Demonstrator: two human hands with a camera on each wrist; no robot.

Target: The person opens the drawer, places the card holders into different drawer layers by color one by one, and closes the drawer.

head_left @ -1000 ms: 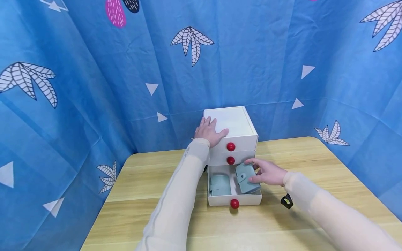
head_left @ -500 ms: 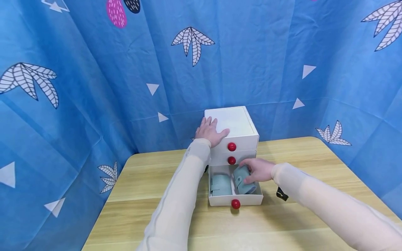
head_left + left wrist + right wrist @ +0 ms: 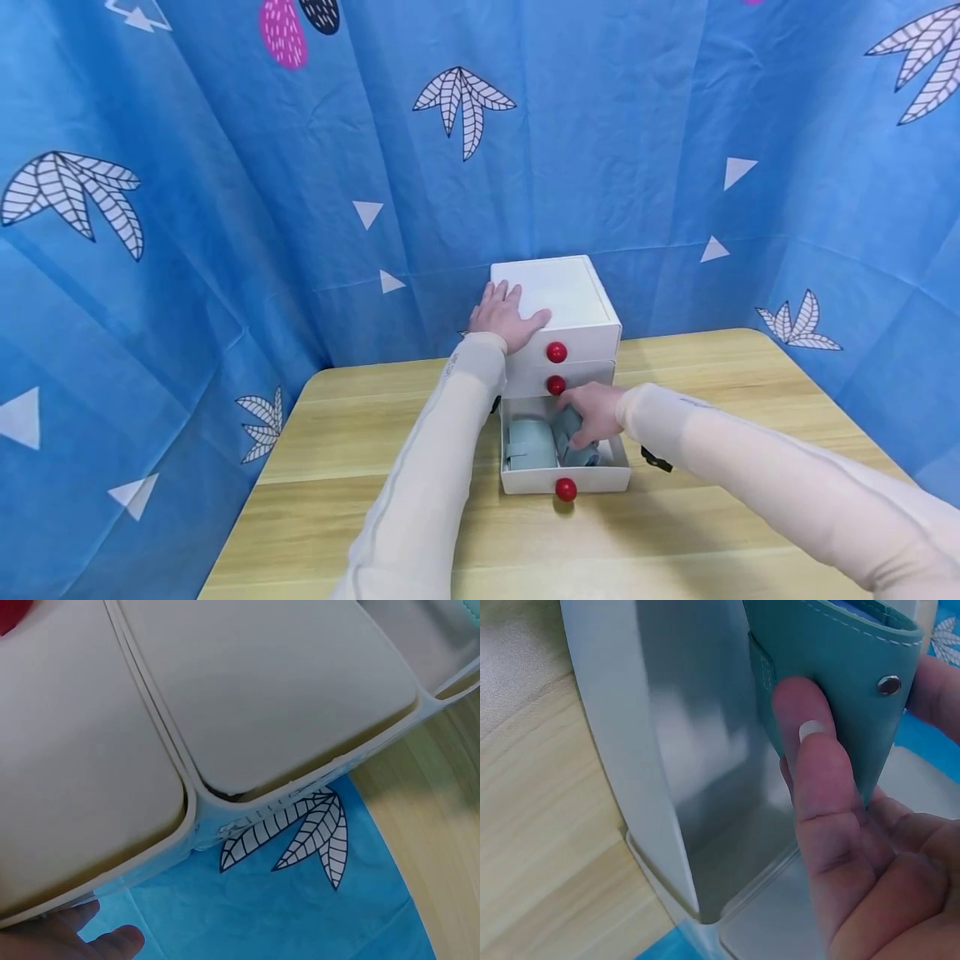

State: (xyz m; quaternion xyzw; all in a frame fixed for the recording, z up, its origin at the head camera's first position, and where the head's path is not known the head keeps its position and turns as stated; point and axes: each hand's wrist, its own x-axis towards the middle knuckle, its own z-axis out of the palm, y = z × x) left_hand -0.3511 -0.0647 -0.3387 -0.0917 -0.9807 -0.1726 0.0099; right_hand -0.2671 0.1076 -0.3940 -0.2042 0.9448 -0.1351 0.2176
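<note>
My right hand (image 3: 596,410) pinches a teal snap wallet (image 3: 847,682) between thumb and fingers. The wallet is tilted up on edge inside the pulled-out bottom drawer (image 3: 528,482), at its middle. A second pale teal wallet (image 3: 532,446) with a strap lies flat in the drawer's left half. On the top left edge of the white drawer cabinet (image 3: 562,292) rests my left hand (image 3: 504,318), its fingers spread. Only a few fingertips (image 3: 120,941) of it show past the cabinet side in the left wrist view.
Red round knobs mark the drawer fronts, including the top knob (image 3: 557,352) and the bottom knob (image 3: 566,489). The two upper drawers are closed. Beneath is a wooden table (image 3: 360,433); a blue patterned curtain (image 3: 337,167) hangs behind and at both sides.
My right hand has moved left with the wallet, from the drawer's right side toward the second wallet, tipping it more upright. The left hand has stayed on the cabinet.
</note>
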